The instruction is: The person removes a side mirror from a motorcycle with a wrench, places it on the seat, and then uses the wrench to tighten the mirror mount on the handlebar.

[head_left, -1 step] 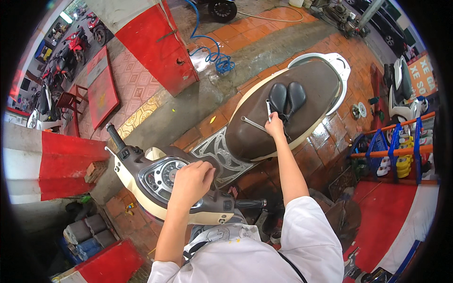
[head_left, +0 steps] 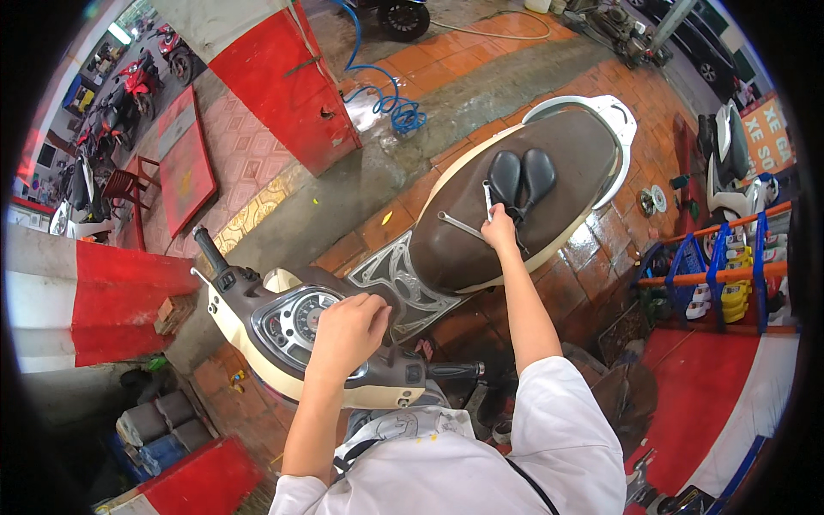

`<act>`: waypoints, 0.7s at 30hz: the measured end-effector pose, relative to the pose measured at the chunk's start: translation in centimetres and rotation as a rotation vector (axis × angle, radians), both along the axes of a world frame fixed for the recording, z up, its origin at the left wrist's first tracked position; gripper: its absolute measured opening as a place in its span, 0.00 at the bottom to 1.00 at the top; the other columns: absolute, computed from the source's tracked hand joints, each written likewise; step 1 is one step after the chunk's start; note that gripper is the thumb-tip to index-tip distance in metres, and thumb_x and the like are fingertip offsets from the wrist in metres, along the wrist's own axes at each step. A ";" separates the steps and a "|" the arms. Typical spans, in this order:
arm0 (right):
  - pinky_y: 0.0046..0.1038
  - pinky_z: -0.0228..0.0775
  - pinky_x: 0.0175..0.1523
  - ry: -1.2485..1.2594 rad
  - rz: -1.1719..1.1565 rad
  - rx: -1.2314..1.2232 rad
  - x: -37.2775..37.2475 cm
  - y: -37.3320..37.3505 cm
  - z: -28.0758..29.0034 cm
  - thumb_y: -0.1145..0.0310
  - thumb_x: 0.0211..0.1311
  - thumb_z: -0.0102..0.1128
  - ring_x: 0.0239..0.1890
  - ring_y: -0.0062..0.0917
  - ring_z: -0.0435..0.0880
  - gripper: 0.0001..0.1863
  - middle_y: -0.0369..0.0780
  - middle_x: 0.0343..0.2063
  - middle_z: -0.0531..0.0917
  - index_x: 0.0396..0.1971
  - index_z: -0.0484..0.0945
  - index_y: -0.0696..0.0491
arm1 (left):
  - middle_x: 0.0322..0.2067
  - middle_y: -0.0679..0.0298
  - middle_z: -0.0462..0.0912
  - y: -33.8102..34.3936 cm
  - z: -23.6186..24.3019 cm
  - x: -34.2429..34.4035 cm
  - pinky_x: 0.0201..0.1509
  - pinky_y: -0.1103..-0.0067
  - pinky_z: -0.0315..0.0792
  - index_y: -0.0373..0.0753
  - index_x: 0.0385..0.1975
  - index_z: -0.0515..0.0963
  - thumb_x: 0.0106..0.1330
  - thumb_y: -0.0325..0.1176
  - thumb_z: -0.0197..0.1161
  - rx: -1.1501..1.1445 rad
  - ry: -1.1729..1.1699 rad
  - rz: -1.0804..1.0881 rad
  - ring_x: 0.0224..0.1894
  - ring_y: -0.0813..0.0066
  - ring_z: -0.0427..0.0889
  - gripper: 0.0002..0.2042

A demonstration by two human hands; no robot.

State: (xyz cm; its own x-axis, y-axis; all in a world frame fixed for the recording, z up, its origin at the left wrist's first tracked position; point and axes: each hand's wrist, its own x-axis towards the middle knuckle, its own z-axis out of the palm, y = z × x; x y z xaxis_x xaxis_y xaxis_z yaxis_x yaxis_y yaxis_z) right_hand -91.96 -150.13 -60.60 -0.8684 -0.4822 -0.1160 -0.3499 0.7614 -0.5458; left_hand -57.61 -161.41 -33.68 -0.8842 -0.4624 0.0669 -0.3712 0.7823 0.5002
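On the brown seat point(head_left: 446, 257) of a cream scooter lie two black teardrop-shaped mirrors point(head_left: 539, 176), side by side. My right hand point(head_left: 499, 230) is closed round a silver wrench point(head_left: 489, 199), whose far end lies beside the left mirror. A second silver wrench point(head_left: 461, 225) rests on the seat just left of that hand. Over the round instrument dial point(head_left: 305, 318) is my left hand point(head_left: 350, 330), back upward, fingers curled in. Its palm is hidden, so whether it holds anything does not show.
Handlebar grips point(head_left: 210, 249) stick out either side of the dash. Beyond the scooter, a coiled blue hose point(head_left: 399, 112) lies near a red and white panel point(head_left: 287, 86). At right stands a blue and orange rack point(head_left: 717, 275) of bottles. Wet brown tiles point(head_left: 592, 249) surround the scooter.
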 end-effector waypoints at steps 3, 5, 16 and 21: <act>0.45 0.73 0.50 0.095 0.058 0.076 0.1 -0.1 -0.1 0.75 0.54 0.57 0.44 0.49 0.81 0.13 0.54 0.37 0.81 0.42 0.72 0.57 | 0.23 0.62 0.81 0.2 -0.1 0.0 0.28 0.73 0.74 0.38 0.27 0.80 0.58 0.30 0.66 0.011 -0.013 0.002 0.23 0.66 0.81 0.03; 0.44 0.74 0.50 0.102 0.079 0.199 -0.1 -0.6 0.0 0.75 0.55 0.58 0.45 0.48 0.81 0.11 0.53 0.38 0.81 0.39 0.75 0.57 | 0.23 0.62 0.81 0.3 -0.2 0.0 0.28 0.73 0.74 0.38 0.27 0.80 0.59 0.30 0.66 0.016 -0.012 -0.004 0.23 0.66 0.81 0.03; 0.40 0.74 0.51 0.220 0.182 0.280 1.3 -0.7 -0.6 0.63 0.55 0.66 0.44 0.46 0.81 0.10 0.51 0.38 0.81 0.34 0.84 0.51 | 0.25 0.60 0.81 0.4 -0.4 0.5 0.31 0.70 0.74 0.38 0.28 0.80 0.60 0.31 0.64 0.058 -0.046 -0.008 0.26 0.62 0.82 0.04; 0.40 0.74 0.54 0.092 0.253 0.316 4.1 -1.1 3.2 0.60 0.52 0.71 0.48 0.45 0.79 0.18 0.51 0.44 0.80 0.34 0.83 0.60 | 0.26 0.60 0.82 0.3 -0.5 0.5 0.31 0.69 0.74 0.38 0.28 0.80 0.60 0.32 0.64 0.046 -0.042 0.009 0.27 0.60 0.82 0.05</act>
State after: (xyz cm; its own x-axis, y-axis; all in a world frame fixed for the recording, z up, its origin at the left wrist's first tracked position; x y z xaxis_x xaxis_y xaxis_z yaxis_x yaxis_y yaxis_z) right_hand -87.81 -151.26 -57.35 -0.7405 -0.6349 -0.2204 -0.5839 0.7702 -0.2568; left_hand -57.09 -161.15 -34.14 -0.8817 -0.4718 0.0079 -0.3995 0.7553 0.5195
